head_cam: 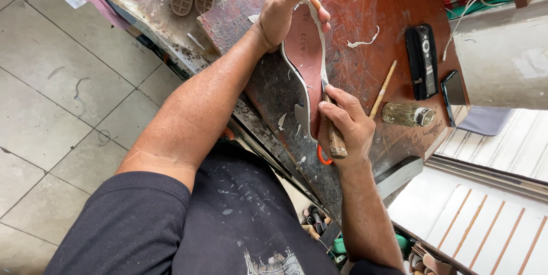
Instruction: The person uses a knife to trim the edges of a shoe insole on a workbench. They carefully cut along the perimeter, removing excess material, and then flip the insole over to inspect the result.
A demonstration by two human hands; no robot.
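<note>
I'm looking down at the worn red workbench (371,18), where the reddish shoe sole (308,52) is standing on edge. My left hand (288,6) is clamping its toe end, fingers wrapped over it, while my right hand (345,123) is gripping a wooden-handled knife (334,132) tightly against the sole's pale rim.

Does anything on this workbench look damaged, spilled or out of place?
Nothing is spilled. White trimmings lie scattered on the workbench, whose red surface is scratched and worn dark near the shoe sole. The left hand holds the sole; the right hand grips a wooden-handled tool.
</note>
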